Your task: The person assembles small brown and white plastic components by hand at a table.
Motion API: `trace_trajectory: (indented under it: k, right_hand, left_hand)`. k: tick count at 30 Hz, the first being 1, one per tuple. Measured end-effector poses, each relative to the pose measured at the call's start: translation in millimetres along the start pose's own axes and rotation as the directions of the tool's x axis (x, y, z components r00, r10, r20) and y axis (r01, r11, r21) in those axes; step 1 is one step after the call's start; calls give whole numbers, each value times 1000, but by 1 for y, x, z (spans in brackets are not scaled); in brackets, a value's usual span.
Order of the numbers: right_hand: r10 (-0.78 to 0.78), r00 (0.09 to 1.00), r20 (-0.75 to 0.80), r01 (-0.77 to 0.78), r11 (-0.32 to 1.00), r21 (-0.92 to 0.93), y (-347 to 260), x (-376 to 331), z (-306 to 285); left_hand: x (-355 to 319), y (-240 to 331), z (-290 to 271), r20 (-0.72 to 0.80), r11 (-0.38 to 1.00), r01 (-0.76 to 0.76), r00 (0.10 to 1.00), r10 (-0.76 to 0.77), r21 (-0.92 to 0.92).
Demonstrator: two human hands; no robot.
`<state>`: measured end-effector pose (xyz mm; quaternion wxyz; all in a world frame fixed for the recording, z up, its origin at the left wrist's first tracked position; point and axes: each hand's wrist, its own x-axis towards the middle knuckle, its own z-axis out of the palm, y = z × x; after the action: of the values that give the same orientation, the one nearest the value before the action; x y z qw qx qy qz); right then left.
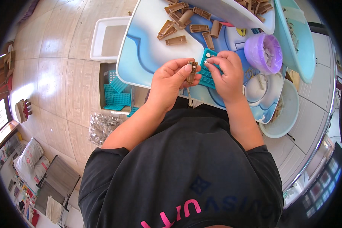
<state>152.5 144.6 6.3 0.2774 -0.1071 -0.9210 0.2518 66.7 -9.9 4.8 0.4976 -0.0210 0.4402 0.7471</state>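
My left hand (166, 80) is closed around a small brown plastic casing (192, 71), its hollow side facing up and the thumb on its edge. Beside it, my right hand (230, 74) pinches a tiny pale piece (206, 61) between thumb and fingertips, too small to name. That pinch is just over a teal tray (206, 79) with rows of round cups, partly hidden by both hands. A round whitish piece (208, 55) sits at the tray's far end. Several more brown casings (176, 40) lie loose on the blue-and-white patterned table (148, 57), beyond my hands.
A purple tub (250, 51) with a plastic liner stands to the right of my right hand. Large pale-blue basins (306, 57) and a white-rimmed panel (250, 17) crowd the far right. On the left floor are a white bin (98, 40), a box of teal trays (117, 99) and bagged parts (102, 128).
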Motion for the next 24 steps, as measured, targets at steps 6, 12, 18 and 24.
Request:
trace_trajectory:
  k: [6, 12, 18, 24]
  right_hand:
    - [5, 1000, -13, -3, 990, 143, -27, 8, -1]
    - [-124, 992, -6, 124, 990, 68, -25, 6, 3]
    - [-202, 979, 34, 201, 979, 26, -21, 3, 0]
    - [46, 999, -24, -49, 987, -156, 9, 8, -1]
  left_hand:
    - [0, -2, -1, 5, 1000, 2, 1000, -2, 24]
    - [0, 0, 1, -3, 1000, 0, 1000, 0, 18]
    - [0, 0, -1, -11, 1000, 13, 1000, -13, 7]
    - [0, 1, -1, -7, 1000, 21, 1000, -21, 5]
